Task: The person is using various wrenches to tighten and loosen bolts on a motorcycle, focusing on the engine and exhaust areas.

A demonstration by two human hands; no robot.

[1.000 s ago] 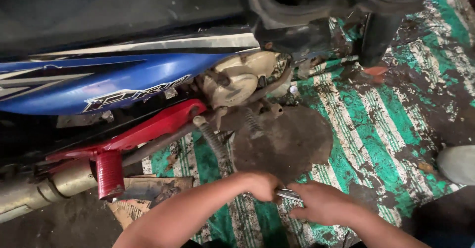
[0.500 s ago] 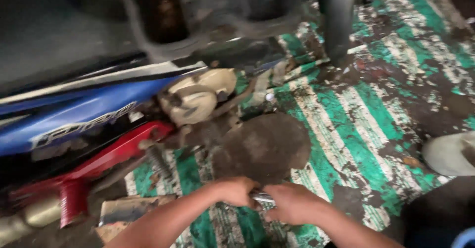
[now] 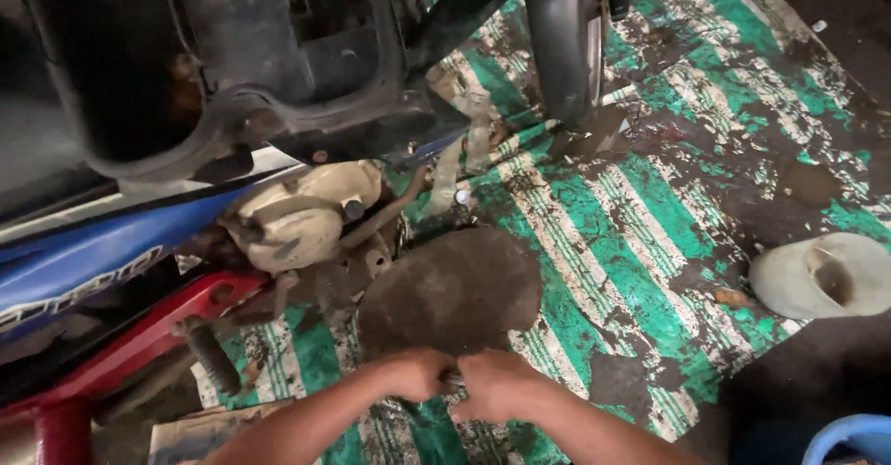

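I look down on my two hands meeting low in the middle of the view. My left hand [image 3: 419, 374] is curled into a fist, and my right hand [image 3: 497, 383] is curled the same way, the knuckles of both almost touching. Between them a small metal part [image 3: 452, 381] shows as a short grey sliver; each grip is pressed together around one end of it, though I cannot tell what kind of part it is, since the fingers hide most of it.

The hands hover just over the near edge of a round, dark, greasy cover [image 3: 452, 289], which lies flat on the striped green and white mat [image 3: 640, 233]. The mat is smeared with black oil stains.

To the left of the cover lies a motorcycle on its side: its cream-coloured engine casing [image 3: 302, 214] sits just beside the cover, a blue body panel [image 3: 83, 261] runs to the left edge, and a red frame piece [image 3: 130, 349] slants below it, with a black ribbed footpeg [image 3: 212, 358] near it. A black tyre [image 3: 566, 38] stands at the top.

Well apart to the right, an off-white bowl [image 3: 821, 275] rests at the mat's edge, and a blue rim [image 3: 849, 437] shows in the bottom right corner.
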